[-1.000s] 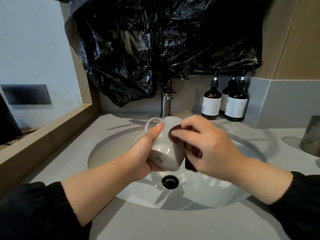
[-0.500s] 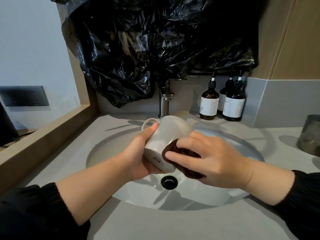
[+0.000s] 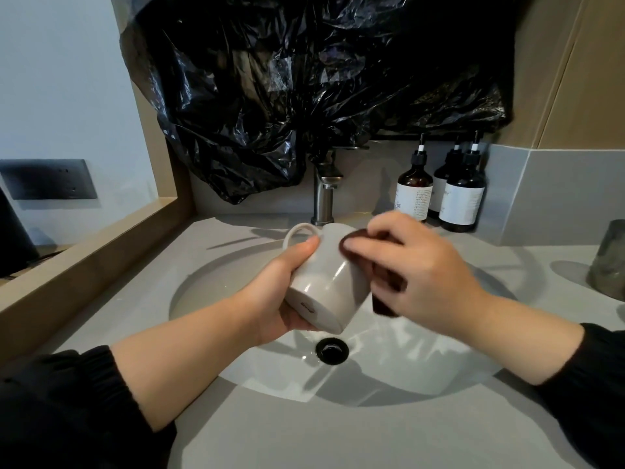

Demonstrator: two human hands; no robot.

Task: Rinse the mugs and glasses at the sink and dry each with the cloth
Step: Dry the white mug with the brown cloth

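The right hand's fingers [image 3: 363, 247] are curled and held close together over a dark brown cloth [image 3: 384, 299], pinning its upper fold against the side of a pale mug [image 3: 326, 282], while the rest of the cloth hangs down between the palm and the mug. The right hand [image 3: 426, 279] is slightly blurred, and its thumb is hidden behind the cloth. The left hand [image 3: 270, 302] grips the mug from the other side. Its thumb [image 3: 302, 250] lies straight along the wall just below the handle [image 3: 297, 231], and its other fingers wrap underneath, out of sight. The mug is tilted, its base towards the camera and its mouth pointing away towards the tap [image 3: 324, 194]. It is held in the air over the sink [image 3: 203, 282], above and a little behind the black drain [image 3: 332, 349], touching nothing but the hands and the cloth. Both forearms are bare, with black sleeves [image 3: 61, 411] pushed up. The basin is wet near the drain and is set into a grey counter [image 3: 338, 438]. Behind the right hand, three dark pump bottles [image 3: 414, 194] with white labels stand together at the back of the counter, the nearest partly covered by the knuckles. A crumpled black plastic bag [image 3: 304, 79] hangs over the wall above and hides the top of the tap. A grey cup [image 3: 608, 258] stands well apart at the right edge. A wooden ledge [image 3: 84, 262] runs along the left, with a dark wall plate [image 3: 47, 179] beyond it.
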